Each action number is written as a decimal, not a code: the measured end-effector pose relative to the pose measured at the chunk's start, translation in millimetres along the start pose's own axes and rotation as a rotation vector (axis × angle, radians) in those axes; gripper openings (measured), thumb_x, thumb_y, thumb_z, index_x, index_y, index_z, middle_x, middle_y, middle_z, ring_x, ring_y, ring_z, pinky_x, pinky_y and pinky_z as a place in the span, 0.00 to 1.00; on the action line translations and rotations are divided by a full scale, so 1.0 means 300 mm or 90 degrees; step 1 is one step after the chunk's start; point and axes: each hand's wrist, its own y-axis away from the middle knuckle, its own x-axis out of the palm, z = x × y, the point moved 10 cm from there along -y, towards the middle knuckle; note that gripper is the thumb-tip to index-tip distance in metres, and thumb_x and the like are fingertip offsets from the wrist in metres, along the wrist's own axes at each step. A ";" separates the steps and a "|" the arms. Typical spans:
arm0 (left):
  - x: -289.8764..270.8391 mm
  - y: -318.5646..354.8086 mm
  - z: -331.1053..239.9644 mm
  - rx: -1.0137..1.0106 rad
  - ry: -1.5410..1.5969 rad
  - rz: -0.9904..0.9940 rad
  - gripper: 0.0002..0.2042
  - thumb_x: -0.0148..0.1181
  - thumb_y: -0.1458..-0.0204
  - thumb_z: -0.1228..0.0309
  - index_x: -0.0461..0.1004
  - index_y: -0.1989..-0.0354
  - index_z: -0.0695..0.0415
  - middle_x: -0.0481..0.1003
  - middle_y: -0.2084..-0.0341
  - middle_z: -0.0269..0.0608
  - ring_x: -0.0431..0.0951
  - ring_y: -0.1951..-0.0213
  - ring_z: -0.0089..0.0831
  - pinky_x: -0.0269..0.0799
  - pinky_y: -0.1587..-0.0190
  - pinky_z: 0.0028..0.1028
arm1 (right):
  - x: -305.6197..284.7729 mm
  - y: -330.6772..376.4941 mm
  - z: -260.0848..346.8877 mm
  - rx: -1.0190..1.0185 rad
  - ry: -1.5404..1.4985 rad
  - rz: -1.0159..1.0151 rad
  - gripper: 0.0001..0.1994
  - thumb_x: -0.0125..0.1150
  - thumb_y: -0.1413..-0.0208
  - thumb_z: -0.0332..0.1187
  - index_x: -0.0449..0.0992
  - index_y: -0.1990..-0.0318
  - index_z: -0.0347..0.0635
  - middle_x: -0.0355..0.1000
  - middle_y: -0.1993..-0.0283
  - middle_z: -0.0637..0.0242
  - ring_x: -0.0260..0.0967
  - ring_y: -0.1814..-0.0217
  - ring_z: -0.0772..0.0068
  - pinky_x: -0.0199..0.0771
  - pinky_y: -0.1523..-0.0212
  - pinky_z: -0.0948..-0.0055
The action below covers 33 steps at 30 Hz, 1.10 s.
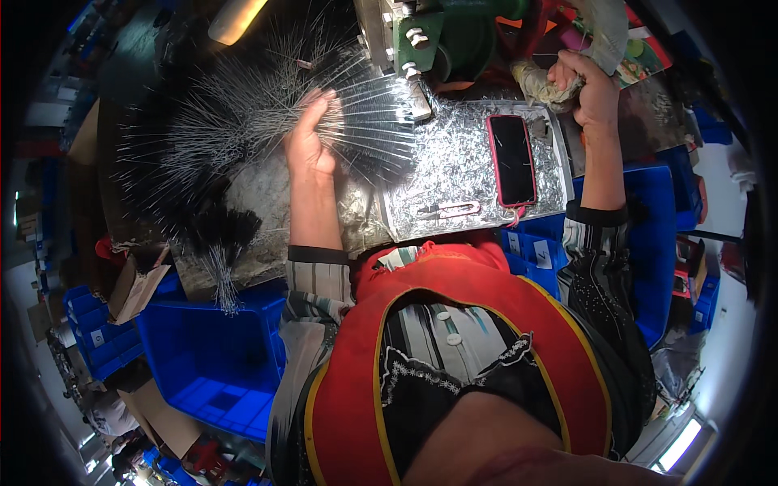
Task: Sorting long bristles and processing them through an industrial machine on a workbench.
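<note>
My left hand (309, 146) holds a spread fan of thin metal wires (373, 121), with the thumb on top and the other fingers mostly hidden under them. The ends of the fan reach the edge of the green machine (417, 36) with bolts. More wires (211, 121) lie in a splayed heap just left of that hand. At the right, my right hand (596, 85) is closed around a cloth-wrapped handle (551, 85) beside the machine. Below the machine, a metal tray (446, 170) is strewn with short shiny wire offcuts.
A phone (511, 160) in a red case and small thread snips (450, 211) lie on the tray. A smaller wire bundle (220, 259) overhangs the table's front edge. Blue bins (207, 356) stand below at left and right. A lamp (235, 20) glows at the top.
</note>
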 end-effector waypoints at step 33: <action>0.067 0.004 -0.013 -0.015 -0.099 0.064 0.20 0.51 0.60 0.85 0.62 0.55 0.70 0.71 0.63 0.52 0.74 0.62 0.40 0.69 0.54 0.32 | -0.001 -0.007 -0.052 -0.095 -0.074 0.082 0.12 0.52 0.56 0.25 0.65 0.89 0.37 0.62 0.87 0.63 0.62 0.83 0.70 0.65 0.74 0.72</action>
